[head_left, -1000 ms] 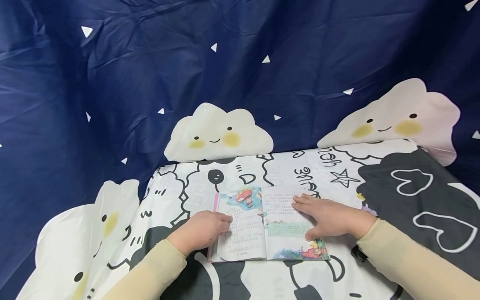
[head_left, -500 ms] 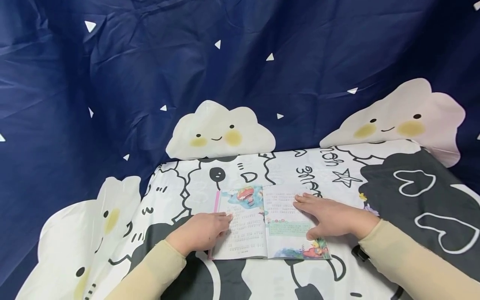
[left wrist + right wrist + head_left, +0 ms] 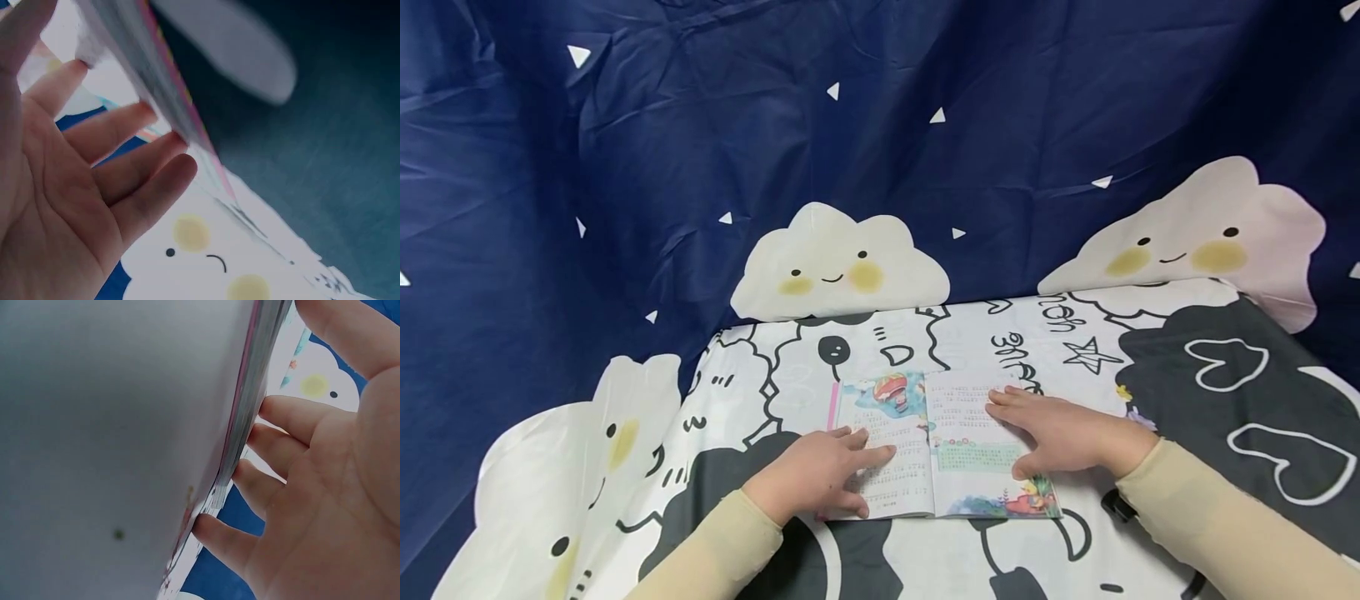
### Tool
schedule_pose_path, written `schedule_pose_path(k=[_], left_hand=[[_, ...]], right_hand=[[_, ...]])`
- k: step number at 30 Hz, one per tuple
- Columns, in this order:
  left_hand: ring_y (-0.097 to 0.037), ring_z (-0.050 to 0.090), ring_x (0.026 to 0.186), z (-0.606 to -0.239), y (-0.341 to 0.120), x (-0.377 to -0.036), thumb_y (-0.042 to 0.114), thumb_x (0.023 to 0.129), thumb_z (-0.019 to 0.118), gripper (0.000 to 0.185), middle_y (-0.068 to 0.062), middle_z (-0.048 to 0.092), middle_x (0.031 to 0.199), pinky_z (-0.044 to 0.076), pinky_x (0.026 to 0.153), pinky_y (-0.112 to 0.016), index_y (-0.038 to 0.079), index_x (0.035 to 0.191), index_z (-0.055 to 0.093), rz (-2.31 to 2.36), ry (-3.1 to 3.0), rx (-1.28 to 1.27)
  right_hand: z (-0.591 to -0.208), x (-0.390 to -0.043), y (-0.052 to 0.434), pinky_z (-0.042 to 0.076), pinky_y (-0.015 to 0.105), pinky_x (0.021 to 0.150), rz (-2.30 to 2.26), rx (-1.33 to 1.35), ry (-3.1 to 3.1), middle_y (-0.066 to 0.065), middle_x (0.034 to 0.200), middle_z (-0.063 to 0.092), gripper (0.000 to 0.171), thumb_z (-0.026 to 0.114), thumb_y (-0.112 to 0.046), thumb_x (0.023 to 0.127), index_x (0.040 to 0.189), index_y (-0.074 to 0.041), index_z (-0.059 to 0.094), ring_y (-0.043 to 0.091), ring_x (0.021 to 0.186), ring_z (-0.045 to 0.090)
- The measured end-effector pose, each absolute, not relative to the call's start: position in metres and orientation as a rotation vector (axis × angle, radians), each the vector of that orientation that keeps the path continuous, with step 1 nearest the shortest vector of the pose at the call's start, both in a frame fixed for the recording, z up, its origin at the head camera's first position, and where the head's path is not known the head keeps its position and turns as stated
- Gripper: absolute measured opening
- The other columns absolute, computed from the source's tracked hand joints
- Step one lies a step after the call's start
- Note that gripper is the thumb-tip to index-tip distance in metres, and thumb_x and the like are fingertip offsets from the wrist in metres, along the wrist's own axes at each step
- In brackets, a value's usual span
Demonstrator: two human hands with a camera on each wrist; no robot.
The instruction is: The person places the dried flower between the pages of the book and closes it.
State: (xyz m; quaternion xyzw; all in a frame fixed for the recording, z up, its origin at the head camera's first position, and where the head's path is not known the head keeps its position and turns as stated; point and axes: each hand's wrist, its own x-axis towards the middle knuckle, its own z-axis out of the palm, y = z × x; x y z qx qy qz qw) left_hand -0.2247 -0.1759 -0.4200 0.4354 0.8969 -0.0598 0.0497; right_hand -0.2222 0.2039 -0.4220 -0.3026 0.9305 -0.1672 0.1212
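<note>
An open picture book (image 3: 951, 492) with printed text lies on the patterned cloth, a hot-air balloon drawn at the top of its left page. My left hand (image 3: 820, 473) rests on the left page, fingers spread, the index finger reaching across the lines of text. On the right page lies my right hand (image 3: 1060, 433), fingers extended and thumb near the lower outer corner. In the left wrist view the fingertips (image 3: 178, 139) meet the book's page edge (image 3: 156, 75). The right wrist view shows straight fingers along the stacked pages (image 3: 250, 400).
A white cloth (image 3: 970, 350) with black drawings covers the surface under the book. Behind it hangs a dark blue curtain (image 3: 880, 158) with white triangles and smiling clouds (image 3: 842, 283). Small yellow and purple flowers (image 3: 1131, 408) show by the right wrist.
My left hand has slid a little right and inward over the left page, its fingers spreading and the index finger extending. The right hand has stayed in place.
</note>
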Motion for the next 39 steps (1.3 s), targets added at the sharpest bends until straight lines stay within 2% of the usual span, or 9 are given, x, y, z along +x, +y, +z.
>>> schedule_pose_path(k=[4, 8, 11, 14, 18, 22, 31, 39], left_hand=[[-0.040, 0.053, 0.132, -0.4234, -0.1762, -0.2225, 0.064, 0.081, 0.073, 0.085, -0.005, 0.046, 0.155, 0.049, 0.101, -0.044, 0.037, 0.155, 0.043, -0.196, 2.718, 1.369], [-0.036, 0.041, 0.142, -0.4250, -0.1768, -0.2222, 0.054, 0.086, 0.075, 0.081, -0.002, 0.039, 0.160, 0.044, 0.107, -0.042, 0.033, 0.157, 0.041, -0.102, 2.665, 1.396], [-0.033, 0.033, 0.147, -0.4266, -0.1762, -0.2219, 0.054, 0.085, 0.076, 0.086, -0.003, 0.033, 0.163, 0.041, 0.110, -0.042, 0.032, 0.158, 0.038, -0.042, 2.618, 1.427], [-0.035, 0.031, 0.148, -0.4275, -0.1747, -0.2221, 0.061, 0.083, 0.074, 0.092, -0.003, 0.029, 0.165, 0.037, 0.113, -0.043, 0.035, 0.160, 0.032, -0.045, 2.595, 1.446], [-0.037, 0.030, 0.148, -0.4274, -0.1745, -0.2226, 0.065, 0.081, 0.072, 0.092, -0.004, 0.030, 0.164, 0.033, 0.115, -0.045, 0.038, 0.159, 0.033, -0.071, 2.592, 1.445], [-0.036, 0.029, 0.148, -0.4274, -0.1767, -0.2233, 0.064, 0.081, 0.073, 0.087, -0.003, 0.034, 0.162, 0.033, 0.115, -0.047, 0.037, 0.157, 0.040, -0.038, 2.596, 1.416], [-0.033, 0.029, 0.149, -0.4289, -0.1799, -0.2245, 0.064, 0.080, 0.075, 0.087, 0.000, 0.034, 0.162, 0.035, 0.113, -0.052, 0.038, 0.156, 0.042, -0.018, 2.616, 1.398], [-0.033, 0.029, 0.149, -0.4298, -0.1797, -0.2254, 0.063, 0.080, 0.075, 0.087, 0.000, 0.035, 0.162, 0.034, 0.114, -0.051, 0.036, 0.155, 0.043, -0.004, 2.611, 1.393]], right_hand=[[-0.4222, -0.2217, 0.2058, 0.026, 0.061, 0.114, -0.482, -0.879, 2.721, 0.018, 0.161, 0.033, 0.093, 0.081, -0.046, 0.080, 0.152, 0.000, 0.045, 0.044, 0.148, 0.024], [-0.4227, -0.2225, 0.2056, 0.026, 0.062, 0.114, -0.494, -0.891, 2.717, 0.019, 0.161, 0.033, 0.093, 0.081, -0.047, 0.080, 0.152, 0.000, 0.045, 0.045, 0.148, 0.024], [-0.4240, -0.2232, 0.2053, 0.026, 0.060, 0.114, -0.502, -0.889, 2.709, 0.018, 0.161, 0.033, 0.093, 0.081, -0.047, 0.081, 0.152, 0.000, 0.044, 0.044, 0.148, 0.024], [-0.4247, -0.2232, 0.2062, 0.026, 0.060, 0.114, -0.497, -0.882, 2.708, 0.017, 0.161, 0.033, 0.094, 0.080, -0.049, 0.080, 0.152, -0.001, 0.044, 0.043, 0.149, 0.024], [-0.4248, -0.2233, 0.2070, 0.027, 0.061, 0.114, -0.483, -0.874, 2.715, 0.016, 0.162, 0.032, 0.094, 0.080, -0.050, 0.080, 0.153, -0.002, 0.044, 0.043, 0.149, 0.024], [-0.4247, -0.2235, 0.2066, 0.027, 0.060, 0.114, -0.482, -0.876, 2.712, 0.016, 0.162, 0.032, 0.094, 0.080, -0.050, 0.080, 0.153, -0.002, 0.044, 0.042, 0.149, 0.023], [-0.4252, -0.2237, 0.2058, 0.026, 0.061, 0.114, -0.491, -0.869, 2.718, 0.016, 0.162, 0.032, 0.094, 0.081, -0.048, 0.079, 0.153, -0.002, 0.045, 0.043, 0.149, 0.023], [-0.4242, -0.2221, 0.2089, 0.027, 0.064, 0.113, -0.507, -0.922, 2.716, 0.018, 0.161, 0.032, 0.089, 0.081, -0.052, 0.079, 0.152, -0.011, 0.048, 0.045, 0.149, 0.022]])
